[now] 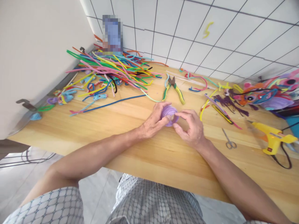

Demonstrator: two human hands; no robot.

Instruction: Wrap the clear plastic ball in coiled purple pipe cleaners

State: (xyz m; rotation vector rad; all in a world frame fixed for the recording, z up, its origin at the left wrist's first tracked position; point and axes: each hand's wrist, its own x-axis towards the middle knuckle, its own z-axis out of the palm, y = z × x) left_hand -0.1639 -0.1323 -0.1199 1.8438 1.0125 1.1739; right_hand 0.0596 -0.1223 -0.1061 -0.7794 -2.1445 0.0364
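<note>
A round purple coil [167, 112], with ridged turns like wound pipe cleaner, is held above the wooden table near the middle of the view. My left hand [155, 122] wraps its left side, with the thumb across the front. At the coil's right edge, my right hand [192, 127] pinches the rim between bent fingers and thumb. Part of the coil is hidden behind the fingers. Just behind the hands lie pliers [172, 85] with green and yellow handles, their jaws pointing to the wall.
A heap of colourful pipe cleaners [116, 70] covers the back left of the wooden table [130, 155]. At right are a cutter [222, 114], small scissors [230, 143], a yellow glue gun [272, 137] and colourful figures [261, 93]. A tiled wall [173, 18] stands behind.
</note>
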